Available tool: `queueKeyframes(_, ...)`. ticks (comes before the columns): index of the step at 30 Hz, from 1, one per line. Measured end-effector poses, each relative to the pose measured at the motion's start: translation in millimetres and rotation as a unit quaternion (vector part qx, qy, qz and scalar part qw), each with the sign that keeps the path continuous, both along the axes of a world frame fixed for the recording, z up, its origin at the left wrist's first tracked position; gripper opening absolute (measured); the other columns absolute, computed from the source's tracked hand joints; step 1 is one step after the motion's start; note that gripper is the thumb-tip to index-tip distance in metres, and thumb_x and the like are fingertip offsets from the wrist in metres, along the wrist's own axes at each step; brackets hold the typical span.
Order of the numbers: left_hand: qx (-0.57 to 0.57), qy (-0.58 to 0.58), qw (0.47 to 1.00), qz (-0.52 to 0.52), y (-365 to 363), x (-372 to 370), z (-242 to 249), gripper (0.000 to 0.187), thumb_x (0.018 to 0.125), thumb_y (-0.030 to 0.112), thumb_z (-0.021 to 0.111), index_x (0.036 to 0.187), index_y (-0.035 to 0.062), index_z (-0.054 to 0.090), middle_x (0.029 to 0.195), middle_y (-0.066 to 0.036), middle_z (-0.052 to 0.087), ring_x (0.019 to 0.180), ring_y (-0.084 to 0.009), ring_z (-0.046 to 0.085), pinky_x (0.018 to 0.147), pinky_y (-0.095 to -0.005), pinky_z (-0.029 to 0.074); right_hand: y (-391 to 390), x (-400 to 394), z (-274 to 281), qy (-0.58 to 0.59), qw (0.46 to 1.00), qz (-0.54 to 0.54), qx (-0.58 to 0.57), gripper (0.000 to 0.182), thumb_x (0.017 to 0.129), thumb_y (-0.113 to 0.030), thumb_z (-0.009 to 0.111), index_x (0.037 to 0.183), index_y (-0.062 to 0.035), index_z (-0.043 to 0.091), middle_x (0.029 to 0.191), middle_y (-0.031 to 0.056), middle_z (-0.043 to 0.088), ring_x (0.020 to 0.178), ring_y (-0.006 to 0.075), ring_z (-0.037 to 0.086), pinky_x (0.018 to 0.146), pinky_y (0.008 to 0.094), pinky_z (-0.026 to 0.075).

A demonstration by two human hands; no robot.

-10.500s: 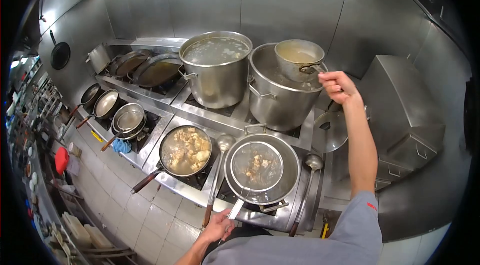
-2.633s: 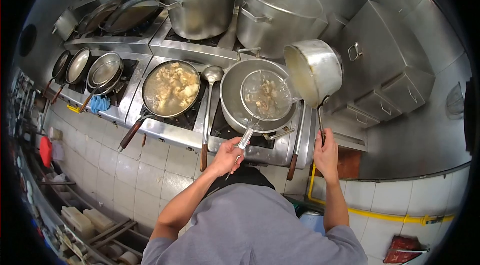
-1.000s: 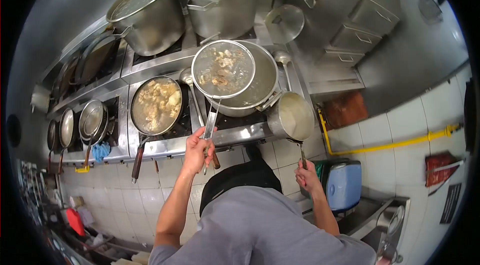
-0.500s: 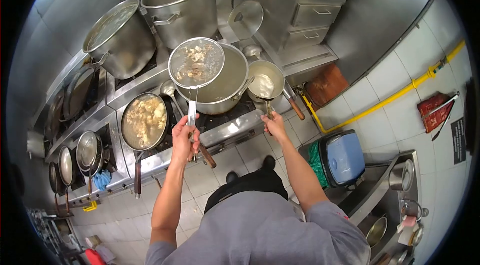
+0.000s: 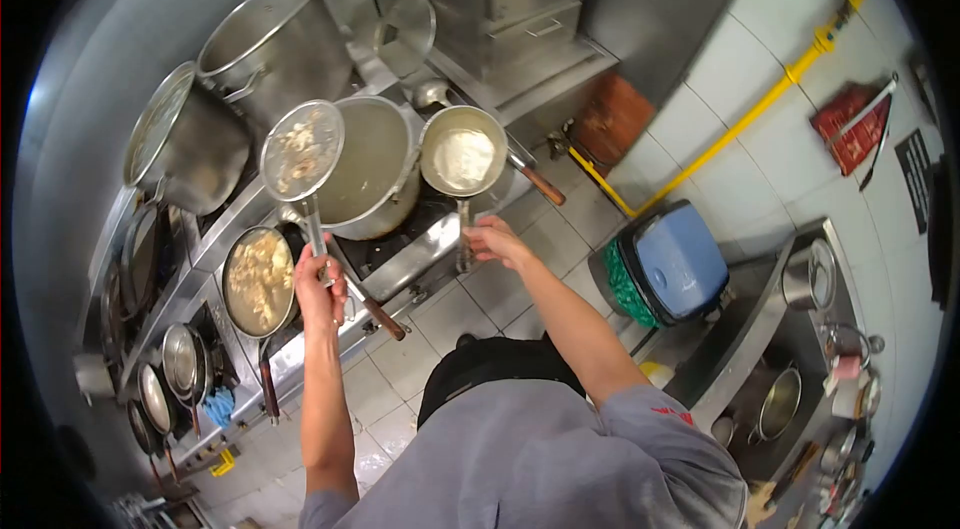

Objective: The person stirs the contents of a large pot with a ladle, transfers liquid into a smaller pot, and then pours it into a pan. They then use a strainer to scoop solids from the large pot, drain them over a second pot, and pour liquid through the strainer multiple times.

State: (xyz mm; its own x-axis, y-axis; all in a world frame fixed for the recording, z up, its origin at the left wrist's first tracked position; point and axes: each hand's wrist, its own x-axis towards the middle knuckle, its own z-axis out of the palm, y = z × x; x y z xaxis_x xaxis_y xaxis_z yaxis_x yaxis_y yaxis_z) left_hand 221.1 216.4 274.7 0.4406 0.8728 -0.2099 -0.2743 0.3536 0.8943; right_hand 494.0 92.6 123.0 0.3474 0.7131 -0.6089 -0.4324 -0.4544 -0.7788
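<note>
My left hand (image 5: 320,289) is closed on the handle of a round mesh strainer (image 5: 302,151). Pale and brownish food pieces lie in the strainer, which hangs at the left side of a wide pot of cloudy liquid (image 5: 365,164). With my right hand (image 5: 492,241) I grip the handle of a small saucepan (image 5: 463,151), held beside the wide pot's right edge; pale liquid shows inside. Below the strainer, a frying pan (image 5: 259,281) on the stove holds chunky pale pieces in liquid.
Two tall stockpots (image 5: 190,139) stand at the back left. Several smaller pans (image 5: 182,361) and a blue cloth (image 5: 217,407) are at the lower left. A ladle (image 5: 432,94) lies behind the saucepan. On the floor at the right is a blue-lidded bin (image 5: 680,259).
The view has turned and shifted. The strainer has moved left, off the wide pot's middle towards its left rim. The saucepan is nearer the wide pot and shows more from above.
</note>
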Motion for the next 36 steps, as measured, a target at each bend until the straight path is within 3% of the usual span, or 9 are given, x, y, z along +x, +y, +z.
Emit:
queueKeyframes(7,0.011,0.021,1.0,0.017,-4.2,14.0,-7.6,0.034,0.086,0.015,0.04,0.116,0.0013,0.049,0.059,-0.001,0.043,0.036,-0.0083,0.038,0.029,-0.0207,0.031,15.6,-22.9,-31.8,-0.05,0.996,0.063,-0.039,0.085,0.072,-0.031,0.076,0.137,0.0021,0.032,0.121,0.0167,0.055,0.106,0.0248,0.057,0.073,0.0384,0.053)
queueKeyframes(12,0.0,0.044,0.999,0.033,-10.5,19.9,-8.3,0.036,0.086,0.014,0.039,0.119,0.0001,0.047,0.058,-0.001,0.043,0.036,-0.009,0.038,0.029,-0.0213,0.031,36.2,-38.2,-89.5,-0.127,0.989,0.064,-0.033,0.079,0.073,-0.03,0.075,0.133,0.0049,0.036,0.116,0.0191,0.058,0.103,0.027,0.059,0.084,0.0358,0.049)
queueKeyframes(14,-0.004,0.037,0.999,0.034,-13.3,19.0,-9.0,0.036,0.086,0.012,0.039,0.118,-0.0008,0.047,0.057,-0.001,0.043,0.035,-0.0096,0.038,0.028,-0.0218,0.031,39.9,-36.9,-89.3,-0.126,0.99,0.049,-0.03,0.075,0.078,-0.023,0.074,0.135,0.0026,0.031,0.107,0.0143,0.057,0.085,0.021,0.058,0.063,0.0329,0.049)
queueKeyframes(21,0.007,0.06,0.998,0.017,-5.9,3.4,-12.0,0.037,0.086,0.012,0.041,0.12,-0.0012,0.047,0.057,-0.001,0.043,0.036,-0.0088,0.035,0.028,-0.021,0.029,35.4,-38.7,-116.4,-0.159,0.987,-0.003,-0.009,0.072,0.078,-0.024,0.075,0.133,0.0002,0.035,0.106,0.0133,0.058,0.086,0.021,0.057,0.067,0.0348,0.048)
queueKeyframes(23,0.015,0.052,0.998,0.023,0.5,1.2,-15.7,0.038,0.087,0.014,0.042,0.121,-0.0005,0.047,0.057,-0.001,0.042,0.036,-0.0081,0.035,0.028,-0.0207,0.028,11.5,-35.4,-98.2,-0.072,0.996,-0.044,-0.008,0.07,0.076,-0.031,0.075,0.128,0.0,0.041,0.108,0.0145,0.06,0.099,0.026,0.059,0.085,0.0344,0.048)
queueKeyframes(26,-0.003,0.033,0.999,0.023,10.4,1.8,-20.2,0.039,0.088,0.015,0.041,0.125,0.0008,0.045,0.058,0.0,0.041,0.036,-0.0074,0.034,0.028,-0.02,0.028,-48.5,-24.4,-91.7,-0.041,0.995,-0.086,-0.024,0.068,0.078,-0.032,0.074,0.129,-0.0012,0.041,0.112,0.014,0.058,0.103,0.0245,0.057,0.083,0.0377,0.048)
queueKeyframes(32,-0.008,0.003,1.0,0.022,19.7,9.7,-32.6,0.039,0.09,0.013,0.04,0.126,0.0017,0.045,0.059,-0.001,0.041,0.036,-0.0074,0.036,0.028,-0.0192,0.029,-174.0,-7.4,-153.5,0.142,0.962,-0.219,-0.075,0.063,0.079,-0.026,0.072,0.129,-0.0042,0.041,0.118,0.0101,0.051,0.108,0.0222,0.054,0.079,0.0409,0.05)
queueKeyframes(35,-0.018,-0.001,0.999,0.027,21.0,14.5,-33.3,0.036,0.091,0.012,0.039,0.125,0.0018,0.046,0.059,0.0,0.042,0.037,-0.0073,0.037,0.03,-0.0195,0.03,-167.9,-23.6,-181.7,0.145,0.984,-0.079,-0.066,0.072,0.077,-0.022,0.073,0.135,-0.0047,0.033,0.127,0.0128,0.046,0.115,0.0242,0.05,0.086,0.0459,0.046)
queueKeyframes(36,-0.02,-0.009,1.0,0.02,19.2,17.5,-30.2,0.035,0.092,0.012,0.039,0.125,0.002,0.046,0.059,0.0,0.042,0.037,-0.0074,0.038,0.031,-0.0195,0.031,-139.5,-33.3,-145.8,0.05,0.994,-0.065,-0.073,0.084,0.077,-0.021,0.074,0.142,-0.0053,0.023,0.136,0.0166,0.041,0.124,0.0284,0.044,0.097,0.0467,0.04)
